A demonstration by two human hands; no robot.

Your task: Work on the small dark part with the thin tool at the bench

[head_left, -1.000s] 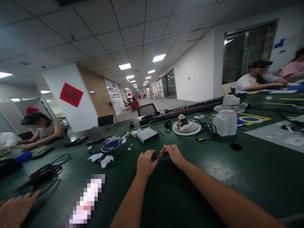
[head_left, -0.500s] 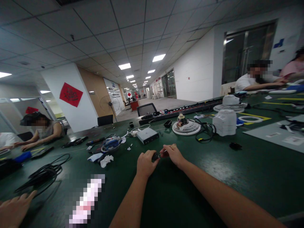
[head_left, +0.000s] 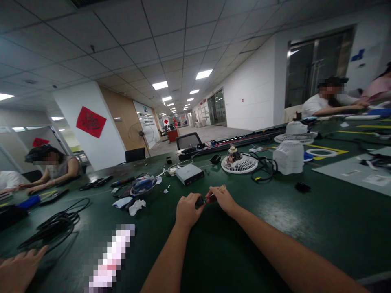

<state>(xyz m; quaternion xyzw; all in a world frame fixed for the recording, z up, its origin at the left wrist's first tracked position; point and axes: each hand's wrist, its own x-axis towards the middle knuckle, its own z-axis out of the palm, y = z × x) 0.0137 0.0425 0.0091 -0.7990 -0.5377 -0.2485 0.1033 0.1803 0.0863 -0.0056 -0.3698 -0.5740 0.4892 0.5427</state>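
Note:
My left hand is closed round a small black part, pinching it just above the green table. My right hand is closed on a thin tool with a pale handle; its metal tip meets the black part between my two hands. Both forearms reach in from the bottom of the view. What the black part is stays too small to make out.
Beyond my hands lie a grey box, a white fan grille, a white housing, a small black piece and black cables. Another person's hand rests at the bottom left. Other people sit at the far left and right.
My hands stay almost where they were, with only small shifts of the tool. The other person's hand at the bottom left has drawn slightly down and left.

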